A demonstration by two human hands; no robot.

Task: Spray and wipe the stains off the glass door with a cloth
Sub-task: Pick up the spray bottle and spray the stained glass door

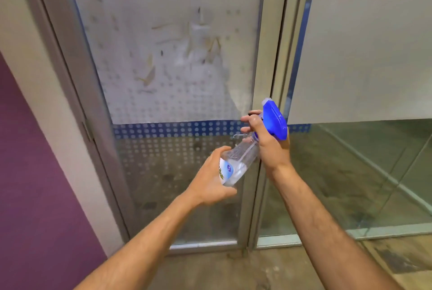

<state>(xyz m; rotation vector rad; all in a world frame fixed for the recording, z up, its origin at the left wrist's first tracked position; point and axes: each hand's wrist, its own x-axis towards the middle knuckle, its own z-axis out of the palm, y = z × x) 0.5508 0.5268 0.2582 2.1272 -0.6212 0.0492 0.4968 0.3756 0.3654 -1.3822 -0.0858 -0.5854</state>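
Note:
The glass door (pixel 131 173) fills the middle of the view, with a frosted dotted panel and a blue dotted band. Yellowish streaks and dark stains (pixel 149 72) mark the frosted panel. In front of the door's right edge I hold a clear spray bottle (pixel 236 159) with a blue trigger head, tilted up to the right. My left hand (pixel 215 180) grips the bottle's base at the label. My right hand (pixel 268 140) is wrapped around the neck, fingers on the trigger. No cloth is in view.
A metal door frame (pixel 275 56) separates the door from a second glass panel (pixel 364 173) on the right. A white and purple wall (pixel 35 173) stands at the left. Dusty concrete floor (pixel 233 271) lies below.

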